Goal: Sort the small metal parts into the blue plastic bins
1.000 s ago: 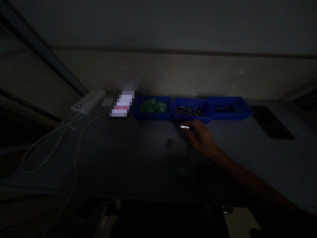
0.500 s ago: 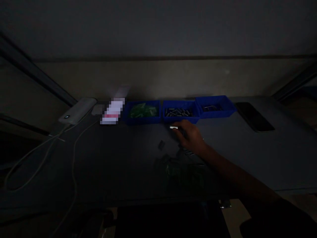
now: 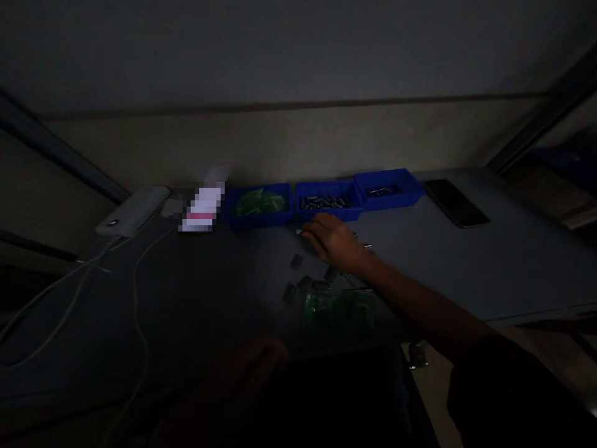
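My right hand point(image 3: 334, 242) is over the table just in front of the middle blue bin point(image 3: 330, 215), its fingers pinched on a small shiny metal piece point(image 3: 299, 232). Only the piece's end shows past the fingertips. That bin holds several short metal cylinders point(image 3: 321, 203). Below the hand lie several small dark grey pieces point(image 3: 296, 261) and a few thin metal rods, partly hidden by the wrist. Green plastic bags point(image 3: 340, 311) lie near the front edge. My left hand point(image 3: 263, 359) is low at that edge, dark and blurred, and its fingers are hard to make out.
The left blue bin point(image 3: 261, 219) holds green plastic bags; the right blue bin point(image 3: 392, 200) holds thin metal pins. A dark phone point(image 3: 457, 202) lies at the right. On the left are a lit, pixelated phone screen point(image 3: 203, 208), a white box-like device point(image 3: 135, 211) and white cables point(image 3: 136, 292).
My left hand has come into view at the front edge. My right hand keeps the metal piece and appears farther left and slightly higher; the whole view has shifted and tilted.
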Tool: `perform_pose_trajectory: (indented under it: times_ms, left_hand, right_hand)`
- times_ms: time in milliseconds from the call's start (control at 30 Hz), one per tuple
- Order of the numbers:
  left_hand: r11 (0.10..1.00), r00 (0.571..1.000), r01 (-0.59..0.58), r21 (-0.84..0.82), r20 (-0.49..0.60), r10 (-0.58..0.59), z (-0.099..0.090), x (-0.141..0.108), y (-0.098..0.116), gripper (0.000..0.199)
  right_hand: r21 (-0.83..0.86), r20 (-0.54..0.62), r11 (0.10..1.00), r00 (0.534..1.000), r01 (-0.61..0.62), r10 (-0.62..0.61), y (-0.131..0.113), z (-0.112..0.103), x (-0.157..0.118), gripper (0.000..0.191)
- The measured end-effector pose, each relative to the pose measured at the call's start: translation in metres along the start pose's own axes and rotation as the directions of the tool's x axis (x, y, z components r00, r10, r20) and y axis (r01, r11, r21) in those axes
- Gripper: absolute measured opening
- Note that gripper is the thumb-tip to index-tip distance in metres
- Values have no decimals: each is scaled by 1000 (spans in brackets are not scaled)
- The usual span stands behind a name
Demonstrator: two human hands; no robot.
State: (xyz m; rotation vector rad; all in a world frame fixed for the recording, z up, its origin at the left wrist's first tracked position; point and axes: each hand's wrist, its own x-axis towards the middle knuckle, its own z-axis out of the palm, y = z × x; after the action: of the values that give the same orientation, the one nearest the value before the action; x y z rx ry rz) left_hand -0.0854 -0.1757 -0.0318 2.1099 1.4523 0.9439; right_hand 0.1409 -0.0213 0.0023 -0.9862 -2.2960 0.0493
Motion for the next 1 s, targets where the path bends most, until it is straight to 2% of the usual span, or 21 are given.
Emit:
perform_pose_trajectory:
  times_ms: [67,133,200,233,300,433,567,667,767,1000]
  left_hand:
    - [1000,1000,11,-27,19,-10,-12,50,28,18]
    - [993,997,70,-93,-25,-73,-12,82,37,18]
    - [983,979,117,-139,-151,-138,-2,102,32,17]
    - [986,975,100,-135,-185,-124,5,109,27,18]
    - [993,984,16,-117,-173,-37,18,121,17,21]
    - [990,994,-98,-104,-65,92,25,135,17,20]
    - [988,986,-139,-64,-97,132,21,144,28,13]
    - [993,979,-97,-62,-183,84,24,150,25,17]
    - [995,970,-37,-96,-244,12,30,154,17,27]
    - [984,990,-68,-164,-130,47,32,156,9,36]
  right_hand:
    - [-46,23,998,999,39,-38,-1,0,1,29]
    - [-76,34,996,998,55,-52,-4,-1,2,32]
    - [-94,43,993,997,65,-61,-7,-1,1,35]
    - [-97,47,993,997,72,-68,-8,-1,1,37]
    - [-90,45,993,997,72,-68,-10,-1,0,38]
    - [-43,27,999,1000,11,-10,-9,-3,-3,39]
    - [55,17,997,999,-46,45,-7,-9,-6,38]
    - [136,-58,989,996,-57,66,-6,-12,-8,28]
    - [160,-116,987,992,-25,44,-5,-13,-9,27]
    - [88,-68,996,997,34,-28,-2,-9,-8,18]
